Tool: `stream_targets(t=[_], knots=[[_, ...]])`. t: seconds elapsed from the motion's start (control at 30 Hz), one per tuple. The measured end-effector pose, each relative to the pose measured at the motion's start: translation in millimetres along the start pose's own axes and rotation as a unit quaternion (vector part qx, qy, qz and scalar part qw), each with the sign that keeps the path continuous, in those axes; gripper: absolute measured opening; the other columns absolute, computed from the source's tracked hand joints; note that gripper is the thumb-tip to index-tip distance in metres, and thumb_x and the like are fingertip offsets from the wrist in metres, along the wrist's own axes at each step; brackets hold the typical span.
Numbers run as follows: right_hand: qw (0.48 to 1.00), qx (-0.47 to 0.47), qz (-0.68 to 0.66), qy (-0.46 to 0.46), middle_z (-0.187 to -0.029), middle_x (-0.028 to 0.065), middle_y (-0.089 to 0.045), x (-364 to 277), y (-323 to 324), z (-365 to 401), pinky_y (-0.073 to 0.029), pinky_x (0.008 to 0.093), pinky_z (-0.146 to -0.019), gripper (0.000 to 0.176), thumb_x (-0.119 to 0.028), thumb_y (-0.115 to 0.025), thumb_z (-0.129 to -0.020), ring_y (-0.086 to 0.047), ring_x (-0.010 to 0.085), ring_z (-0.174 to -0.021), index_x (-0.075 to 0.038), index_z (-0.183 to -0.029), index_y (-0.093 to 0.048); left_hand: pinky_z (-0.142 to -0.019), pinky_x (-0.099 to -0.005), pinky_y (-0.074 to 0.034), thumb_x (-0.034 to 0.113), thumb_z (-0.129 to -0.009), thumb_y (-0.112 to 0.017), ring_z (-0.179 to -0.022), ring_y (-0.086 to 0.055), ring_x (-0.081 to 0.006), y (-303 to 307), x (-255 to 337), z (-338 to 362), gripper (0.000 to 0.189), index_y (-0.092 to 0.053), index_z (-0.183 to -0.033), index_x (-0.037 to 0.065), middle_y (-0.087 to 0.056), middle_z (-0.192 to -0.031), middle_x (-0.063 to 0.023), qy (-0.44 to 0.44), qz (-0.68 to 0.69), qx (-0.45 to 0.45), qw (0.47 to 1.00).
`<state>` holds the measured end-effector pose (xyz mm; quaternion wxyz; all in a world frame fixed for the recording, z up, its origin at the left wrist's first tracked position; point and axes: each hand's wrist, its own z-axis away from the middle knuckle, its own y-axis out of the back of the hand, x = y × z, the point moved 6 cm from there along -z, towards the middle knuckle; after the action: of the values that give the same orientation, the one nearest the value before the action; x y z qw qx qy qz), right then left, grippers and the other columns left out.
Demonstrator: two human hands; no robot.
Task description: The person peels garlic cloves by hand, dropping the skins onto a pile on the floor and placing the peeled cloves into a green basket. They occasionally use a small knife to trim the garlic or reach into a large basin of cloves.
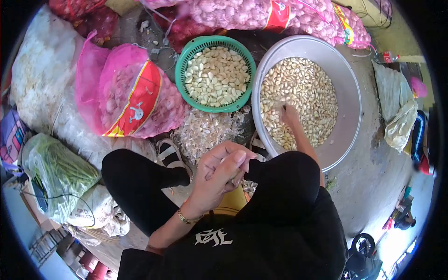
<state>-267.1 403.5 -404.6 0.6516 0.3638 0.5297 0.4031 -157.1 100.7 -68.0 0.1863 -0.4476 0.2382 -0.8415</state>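
My left hand (223,169) is raised between my knees, its fingers curled and pinched together; whatever lies inside them is hidden. Over on the right, my right hand (290,115) reaches down into a large grey basin (347,105). Its fingertips touch the unpeeled garlic cloves (310,88) there, and I cannot see what they hold. Left of the basin stands a green plastic basket (180,77) with peeled white garlic cloves (217,77) inside. Dry garlic skins (207,130) lie heaped on the floor, just beyond my left hand.
A pink mesh sack of garlic (133,93) leans left of the basket. More garlic sacks (233,14) line the back. Green vegetables in a plastic bag (60,172) sit at the left. Another person (405,212) and a motorcycle (361,256) appear far right.
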Motion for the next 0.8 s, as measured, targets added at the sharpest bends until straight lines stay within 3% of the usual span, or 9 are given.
stream_targets(t=[0.13, 0.2, 0.27, 0.33, 0.4, 0.5, 0.6, 0.63, 0.8], knots=[[0.998, 0.031, -0.043, 0.03, -0.106, 0.0159, -0.063, -25.6, 51.3, 19.2, -0.049, 0.0481, -0.078, 0.022, -0.016, -0.057, -0.088, -0.062, 0.0375, -0.094, -0.011, -0.109, -0.06, -0.041, -0.0151, -0.025, 0.023, -0.097, -0.055, -0.055, -0.044, -0.0023, -1.0, 12.2, 20.2, 0.021, -0.062, -0.098, 0.003, -0.056, -0.078, -0.0003, -0.022, -0.041, -0.006, 0.999], [0.991, -0.108, 0.079, 0.025, -0.089, 0.0186, -0.065, -3.3, 39.1, 14.7, -0.048, 0.0477, -0.071, 0.017, -0.023, -0.054, -0.092, -0.063, 0.0398, -0.083, -0.008, -0.097, -0.063, -0.042, -0.0157, -0.024, 0.023, -0.095, -0.059, -0.054, -0.042, -0.0008, 1.9, 17.9, 26.6, 0.02, -0.063, -0.098, 0.003, -0.055, -0.074, 0.0015, -0.041, -0.047, -0.021, 0.998], [0.998, -0.016, 0.031, 0.043, -0.083, 0.0184, -0.064, -29.6, 100.9, 9.6, -0.048, 0.0442, -0.068, 0.023, -0.026, -0.054, -0.093, -0.064, 0.0351, -0.075, -0.005, -0.093, -0.063, -0.043, -0.0164, -0.024, 0.023, -0.093, -0.062, -0.053, -0.04, 0.0003, 9.0, 26.1, 33.8, 0.022, -0.065, -0.102, 0.003, -0.053, -0.069, 0.0041, -0.048, -0.073, -0.024, 0.996], [0.946, -0.29, 0.125, 0.079, -0.078, 0.0132, -0.063, -26.8, 111.4, 20.3, -0.049, 0.0374, -0.062, 0.027, -0.03, -0.056, -0.094, -0.061, 0.0235, -0.066, -0.004, -0.097, -0.061, -0.043, -0.017, -0.025, 0.024, -0.092, -0.063, -0.053, -0.04, 0.001, 12.9, 36.7, 42.3, 0.025, -0.067, -0.105, 0.003, -0.052, -0.066, 0.006, -0.037, -0.162, -0.054, 0.985], [0.945, -0.318, 0.038, 0.064, -0.077, 0.0127, -0.063, -62.4, 162.6, 31.3, -0.05, 0.0359, -0.064, 0.031, -0.033, -0.057, -0.094, -0.062, 0.0215, -0.069, -0.003, -0.099, -0.06, -0.043, -0.0162, -0.025, 0.024, -0.091, -0.064, -0.052, -0.04, 0.0008, 22.3, 49.4, 49.1, 0.027, -0.068, -0.106, 0.002, -0.052, -0.065, 0.0067, -0.086, -0.21, -0.065, 0.972], [0.904, -0.415, -0.089, 0.047, -0.078, 0.007, -0.058, -167.9, 239.2, 75.4, -0.049, 0.0278, -0.063, 0.035, -0.039, -0.06, -0.094, -0.057, 0.011, -0.071, -0.004, -0.098, -0.059, -0.042, -0.0149, -0.029, 0.023, -0.093, -0.063, -0.055, -0.043, -0.0009, 51.2, 27.5, 42.7, 0.025, -0.065, -0.108, 0.003, -0.057, -0.077, 0.0024, -0.023, -0.066, -0.068, 0.995], [0.903, -0.353, -0.187, 0.157, -0.094, 0.0059, -0.059, -280.5, 263.0, 128.8, -0.05, 0.0259, -0.064, 0.035, -0.037, -0.06, -0.094, -0.056, 0.0113, -0.077, -0.003, -0.101, -0.059, -0.042, -0.0141, -0.033, 0.024, -0.095, -0.06, -0.062, -0.05, -0.0035, 67.5, -6.6, 33.5, 0.025, -0.062, -0.108, 0.004, -0.06, -0.087, -0.001, -0.012, 0.165, -0.086, 0.983], [0.903, -0.339, -0.207, 0.165, -0.093, 0.0057, -0.06, -313.9, 266.2, 150.9, -0.051, 0.0262, -0.065, 0.033, -0.034, -0.061, -0.094, -0.057, 0.0117, -0.076, -0.002, -0.103, -0.06, -0.051, -0.0177, -0.046, 0.026, -0.096, -0.057, -0.072, -0.058, -0.0094, 73.0, -19.8, 32.2, 0.025, -0.06, -0.108, 0.004, -0.061, -0.093, -0.003, 0.023, 0.19, -0.071, 0.979], [0.914, -0.243, -0.234, 0.226, -0.099, 0.0196, -0.062, -382.5, 225.6, 206.4, -0.052, 0.0381, -0.075, 0.031, -0.018, -0.066, -0.088, -0.065, 0.0262, -0.084, 0.002, -0.11, -0.056, -0.082, -0.0329, -0.055, 0.031, -0.097, -0.057, -0.089, -0.063, -0.0165, 74.2, -41.4, 34.1, 0.028, -0.058, -0.114, 0.009, -0.064, -0.102, -0.0048, 0.006, 0.256, -0.022, 0.966]])
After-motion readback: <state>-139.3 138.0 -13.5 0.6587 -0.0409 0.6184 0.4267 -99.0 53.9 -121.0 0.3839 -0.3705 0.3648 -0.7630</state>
